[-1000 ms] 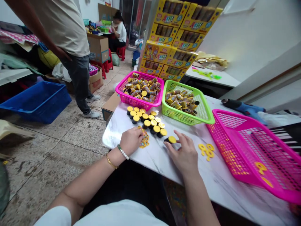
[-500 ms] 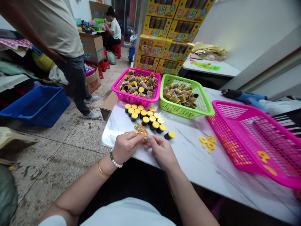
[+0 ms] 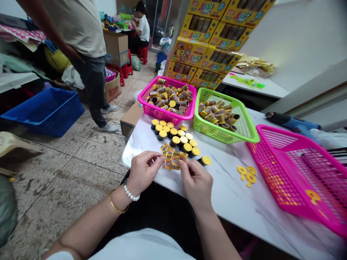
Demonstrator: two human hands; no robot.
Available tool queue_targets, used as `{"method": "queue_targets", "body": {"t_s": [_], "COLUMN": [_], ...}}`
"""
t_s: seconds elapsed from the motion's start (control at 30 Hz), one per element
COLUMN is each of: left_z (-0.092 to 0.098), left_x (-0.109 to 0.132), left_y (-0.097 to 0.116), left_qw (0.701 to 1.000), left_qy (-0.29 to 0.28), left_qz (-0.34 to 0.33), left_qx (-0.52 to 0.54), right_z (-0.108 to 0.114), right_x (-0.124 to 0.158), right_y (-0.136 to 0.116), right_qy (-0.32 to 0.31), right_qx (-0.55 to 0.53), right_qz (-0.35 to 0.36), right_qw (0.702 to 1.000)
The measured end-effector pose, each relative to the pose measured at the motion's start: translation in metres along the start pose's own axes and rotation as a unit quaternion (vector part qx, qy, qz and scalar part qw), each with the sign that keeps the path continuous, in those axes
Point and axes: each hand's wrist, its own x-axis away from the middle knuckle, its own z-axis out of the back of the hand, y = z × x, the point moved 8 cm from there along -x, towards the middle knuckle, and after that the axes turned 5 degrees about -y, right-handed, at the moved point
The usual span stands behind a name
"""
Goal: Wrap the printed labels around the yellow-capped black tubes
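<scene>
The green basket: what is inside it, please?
Small patterned cylinders lie heaped in the green basket, some with dark ends showing. Whatever lies beneath the top ones is covered.

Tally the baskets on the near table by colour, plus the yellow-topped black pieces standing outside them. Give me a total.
Pink baskets: 2
Green basket: 1
Yellow-topped black pieces outside the baskets: 16 that I can make out
Total: 19

Right fingers (image 3: 195, 165) in a pinch
</scene>
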Motion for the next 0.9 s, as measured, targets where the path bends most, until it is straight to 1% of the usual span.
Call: {"method": "queue_targets", "body": {"t_s": [0.07,0.13,0.17,0.23,0.33,0.37,0.4,0.47,0.57,0.63,0.7,0.8,0.83,0.9], "left_z": [-0.006,-0.013,-0.016,-0.023,-0.038,-0.041,-0.041,-0.033,-0.016,-0.009,-0.008,-0.016,-0.018,-0.021], "left_x": [-0.006,-0.012,-0.014,-0.015,-0.010,-0.008,-0.006,-0.004,0.000,0.004,0.010,0.019,0.022,0.023], "left_y": [-0.001,-0.004,-0.006,-0.010,-0.008,-0.005,-0.002,0.006,0.022,0.027,0.023,0.011,0.007,0.004], "left_qw": [1.000,1.000,0.999,0.999,0.993,0.990,0.989,0.995,0.999,0.994,0.982,0.952,0.944,0.936], "left_qy": [0.000,0.001,0.000,-0.016,-0.091,-0.109,-0.113,-0.085,-0.023,0.000,0.005,-0.008,-0.017,-0.031], "left_qz": [0.008,0.010,0.011,0.004,-0.028,-0.033,-0.033,-0.022,-0.005,0.025,0.081,0.169,0.187,0.203], "left_qx": [0.004,-0.023,-0.036,-0.047,-0.069,-0.080,-0.083,-0.053,0.041,0.102,0.170,0.253,0.270,0.286], "right_z": [-0.003,-0.011,-0.015,-0.016,-0.004,0.002,0.008,0.016,0.014,0.010,0.007,0.002,0.001,0.000], "right_x": [0.000,-0.001,0.000,0.001,0.005,0.006,0.007,0.009,0.014,0.017,0.020,0.024,0.024,0.025], "right_y": [0.001,0.007,0.010,0.016,0.014,0.012,0.011,0.013,0.016,0.013,0.007,0.000,-0.002,-0.006], "right_qy": [0.011,0.007,0.005,0.016,0.053,0.066,0.075,0.069,0.043,0.044,0.053,0.062,0.062,0.057], "right_qx": [0.077,0.162,0.185,0.182,0.101,0.063,0.020,-0.073,-0.188,-0.231,-0.255,-0.276,-0.280,-0.280], "right_qz": [0.014,0.021,0.019,0.011,0.015,0.015,0.009,-0.035,-0.123,-0.143,-0.136,-0.107,-0.093,-0.066], "right_qw": [0.997,0.987,0.983,0.983,0.993,0.996,0.997,0.994,0.974,0.961,0.956,0.953,0.954,0.956]}}
